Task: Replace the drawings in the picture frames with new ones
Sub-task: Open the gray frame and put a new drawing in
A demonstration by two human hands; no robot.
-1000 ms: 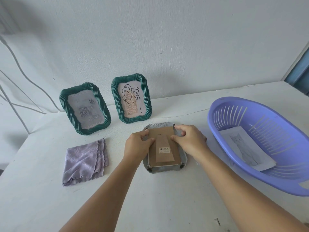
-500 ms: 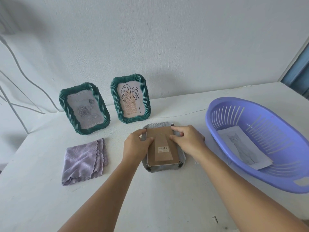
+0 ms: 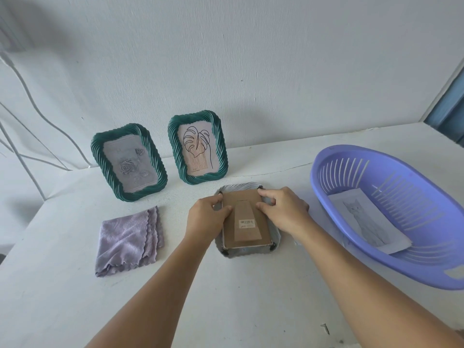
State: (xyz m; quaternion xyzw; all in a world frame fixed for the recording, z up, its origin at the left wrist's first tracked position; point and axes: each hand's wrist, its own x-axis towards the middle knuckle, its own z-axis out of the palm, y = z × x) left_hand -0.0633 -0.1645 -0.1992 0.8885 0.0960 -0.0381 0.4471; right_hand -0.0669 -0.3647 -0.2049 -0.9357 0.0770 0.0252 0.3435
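Note:
A grey picture frame (image 3: 251, 252) lies face down on the white table, its brown cardboard backing (image 3: 247, 223) with a folded stand and a barcode label facing up. My left hand (image 3: 206, 219) grips the frame's left side, thumb on the backing. My right hand (image 3: 283, 209) holds the upper right side, with its fingertips by the corner clip and its thumb on the backing. Two green wavy frames stand against the wall: one with a rose drawing (image 3: 128, 162), one with a leaf drawing (image 3: 198, 149). A cat drawing (image 3: 369, 222) lies in the purple basket (image 3: 326, 172).
A folded lilac cloth (image 3: 129, 239) lies left of the face-down frame. The basket takes up the table's right side. A small dark screw (image 3: 325, 328) lies near the front edge. White cables hang at the far left by the wall.
Both hands stay on the face-down frame in nearly the same place. The right fingertips have crept slightly toward the upper right clip.

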